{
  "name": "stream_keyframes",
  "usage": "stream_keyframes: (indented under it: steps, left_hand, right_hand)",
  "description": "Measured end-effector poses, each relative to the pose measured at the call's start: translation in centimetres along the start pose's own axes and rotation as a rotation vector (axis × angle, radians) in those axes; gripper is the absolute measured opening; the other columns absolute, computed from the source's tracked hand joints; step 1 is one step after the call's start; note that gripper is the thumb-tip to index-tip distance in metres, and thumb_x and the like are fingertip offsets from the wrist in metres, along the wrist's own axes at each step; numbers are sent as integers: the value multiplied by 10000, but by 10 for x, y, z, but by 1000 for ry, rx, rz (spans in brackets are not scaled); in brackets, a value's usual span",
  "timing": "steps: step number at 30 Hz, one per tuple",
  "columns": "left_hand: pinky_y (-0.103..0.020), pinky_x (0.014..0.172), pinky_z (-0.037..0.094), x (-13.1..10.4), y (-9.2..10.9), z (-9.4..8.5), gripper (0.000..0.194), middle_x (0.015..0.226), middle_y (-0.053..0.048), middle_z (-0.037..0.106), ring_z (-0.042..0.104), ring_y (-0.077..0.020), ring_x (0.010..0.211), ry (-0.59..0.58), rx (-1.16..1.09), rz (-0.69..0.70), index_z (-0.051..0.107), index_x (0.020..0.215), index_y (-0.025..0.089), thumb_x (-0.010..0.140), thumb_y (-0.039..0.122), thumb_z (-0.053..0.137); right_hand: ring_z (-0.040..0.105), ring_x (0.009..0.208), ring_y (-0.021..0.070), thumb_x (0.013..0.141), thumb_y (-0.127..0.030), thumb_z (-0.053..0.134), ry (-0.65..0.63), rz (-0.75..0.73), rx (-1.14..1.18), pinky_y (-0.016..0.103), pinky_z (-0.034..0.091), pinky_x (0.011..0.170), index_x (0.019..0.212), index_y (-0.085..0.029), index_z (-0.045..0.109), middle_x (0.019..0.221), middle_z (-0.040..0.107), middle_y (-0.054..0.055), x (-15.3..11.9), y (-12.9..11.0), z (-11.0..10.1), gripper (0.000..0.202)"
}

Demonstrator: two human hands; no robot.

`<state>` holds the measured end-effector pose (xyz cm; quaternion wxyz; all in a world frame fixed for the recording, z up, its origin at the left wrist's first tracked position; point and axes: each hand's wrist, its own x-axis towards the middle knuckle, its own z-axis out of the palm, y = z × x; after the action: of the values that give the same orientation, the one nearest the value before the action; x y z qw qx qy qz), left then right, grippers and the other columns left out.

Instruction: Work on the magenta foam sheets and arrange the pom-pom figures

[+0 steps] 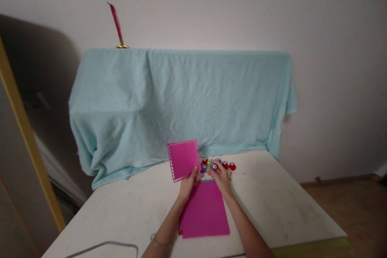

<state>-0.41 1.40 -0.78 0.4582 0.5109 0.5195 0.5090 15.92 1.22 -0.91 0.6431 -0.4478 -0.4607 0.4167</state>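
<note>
The left hand point(189, 185) pinches the pink card point(183, 160) at its near right corner, so the card might droop or bend with its far side unsupported; the right hand point(222, 180) is at a purple eyed piece point(214, 166), grip impossible to tell, and a careless brush could scatter the red pieces point(232, 166) just to its right. The card lies beyond and leftward of the left hand, far edge pointing away, tilted slightly left, too nearly square for a clear long axis.

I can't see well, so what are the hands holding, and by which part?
The left hand holds the hole-edged pink square by its lower-right corner. The right hand is at a small purple thing; I can't tell if it's gripped.
</note>
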Motion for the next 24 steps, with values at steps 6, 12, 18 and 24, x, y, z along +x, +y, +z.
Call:
stream_keyframes:
  steps: [6,12,18,24]
  left_hand:
    - [-288,517,363,-1,4,0,577,396,-3,459,458,-140,422,-40,-9,-45,499,477,205,794,686,511]
    - [-290,549,368,1,-1,0,571,417,-2,477,469,-140,442,-56,-8,-49,540,512,194,811,677,490]
    - [-285,541,356,4,-9,1,576,420,3,469,457,-133,443,-62,-31,-38,531,512,183,813,672,488]
    - [-280,531,360,2,-5,0,529,411,11,472,460,-137,431,-80,-46,-21,563,553,187,825,636,494]
  right_hand:
    - [686,747,232,664,-458,772,7,-12,-32,329,572,659,1174,-195,627,910,712,73,-3,-6,4,591]
    - [677,872,245,695,-420,746,32,-80,-65,332,572,720,1182,-205,639,1059,689,102,-5,-10,7,543]
    - [658,921,235,712,-406,724,28,-173,-149,325,566,749,1212,-217,631,1181,641,113,-7,-12,7,543]
    - [654,898,231,730,-420,701,17,-195,-204,330,564,741,1201,-227,648,1151,643,108,-6,-13,6,512]
